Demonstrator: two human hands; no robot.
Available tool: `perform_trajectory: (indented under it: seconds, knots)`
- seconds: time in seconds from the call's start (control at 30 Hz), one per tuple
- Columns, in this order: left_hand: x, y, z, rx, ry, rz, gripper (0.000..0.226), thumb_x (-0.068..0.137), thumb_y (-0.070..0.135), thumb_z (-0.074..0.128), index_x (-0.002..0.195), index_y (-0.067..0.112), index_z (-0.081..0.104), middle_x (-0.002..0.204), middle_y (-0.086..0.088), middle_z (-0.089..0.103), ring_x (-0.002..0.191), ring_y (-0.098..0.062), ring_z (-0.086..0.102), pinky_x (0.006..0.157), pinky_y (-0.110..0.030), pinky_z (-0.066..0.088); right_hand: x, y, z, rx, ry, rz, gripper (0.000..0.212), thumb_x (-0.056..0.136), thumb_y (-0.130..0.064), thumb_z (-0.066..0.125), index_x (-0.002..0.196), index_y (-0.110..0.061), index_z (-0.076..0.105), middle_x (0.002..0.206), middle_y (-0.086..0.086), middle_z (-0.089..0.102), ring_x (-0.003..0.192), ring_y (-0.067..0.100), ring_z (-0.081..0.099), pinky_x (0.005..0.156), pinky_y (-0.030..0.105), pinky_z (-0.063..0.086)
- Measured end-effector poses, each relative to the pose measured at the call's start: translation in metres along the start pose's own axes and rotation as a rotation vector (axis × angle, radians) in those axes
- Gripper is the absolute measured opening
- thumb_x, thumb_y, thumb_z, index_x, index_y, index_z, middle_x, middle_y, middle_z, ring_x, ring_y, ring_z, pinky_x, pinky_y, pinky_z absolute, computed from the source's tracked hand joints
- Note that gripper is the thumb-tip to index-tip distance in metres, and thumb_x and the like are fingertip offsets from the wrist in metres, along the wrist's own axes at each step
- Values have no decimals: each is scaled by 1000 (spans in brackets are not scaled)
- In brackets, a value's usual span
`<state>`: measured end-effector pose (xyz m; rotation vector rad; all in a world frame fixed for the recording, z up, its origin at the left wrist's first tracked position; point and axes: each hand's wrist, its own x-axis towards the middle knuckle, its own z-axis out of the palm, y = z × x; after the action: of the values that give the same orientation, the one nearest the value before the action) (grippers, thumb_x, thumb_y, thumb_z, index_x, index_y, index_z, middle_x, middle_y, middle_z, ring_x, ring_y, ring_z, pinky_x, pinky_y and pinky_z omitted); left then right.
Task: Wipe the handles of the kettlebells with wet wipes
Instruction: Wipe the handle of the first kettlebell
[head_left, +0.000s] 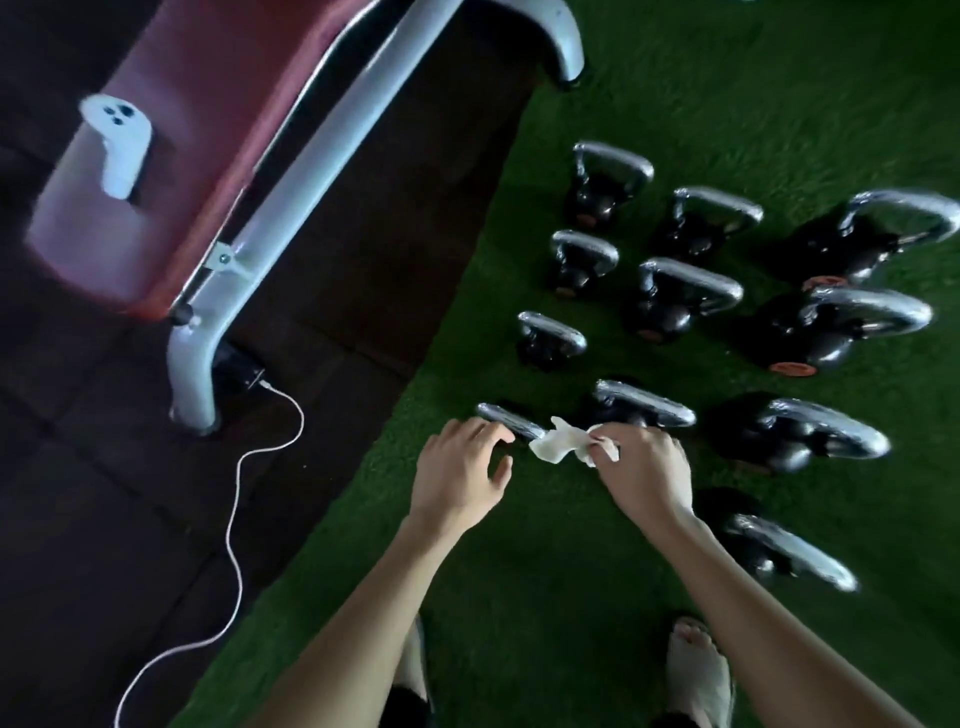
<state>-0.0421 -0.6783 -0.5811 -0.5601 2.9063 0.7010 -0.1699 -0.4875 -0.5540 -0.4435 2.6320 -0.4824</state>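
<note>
Several black kettlebells with chrome handles stand in rows on green turf. The nearest left kettlebell's handle (506, 418) shows between my hands. My left hand (460, 478) hovers over that handle with its fingers spread and loosely curved, fingertips at the bar. My right hand (647, 470) pinches a crumpled white wet wipe (558, 447), which lies against the right end of the same handle. Just behind the wipe stands another kettlebell (644, 408). The body of the near kettlebell is mostly hidden by my left hand.
A red padded bench (171, 171) with a pale metal frame (332, 171) stands on the dark floor at left, a white controller (119, 140) on it. A white cable (236, 493) trails across the floor. My feet (696, 670) stand on the turf (545, 571) below.
</note>
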Motion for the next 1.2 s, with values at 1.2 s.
perform_trajectory:
  seconds: [1.2]
  knots:
    - [156,-156,160,-151,65,618,25,78,55,79,88,33,80,92,24,73,80,-2,70,61,-22,50,93,27,256,100,547,-375,26,98,-42,54,97,-32,78,90,-13,69,80,14,51,73,37,47]
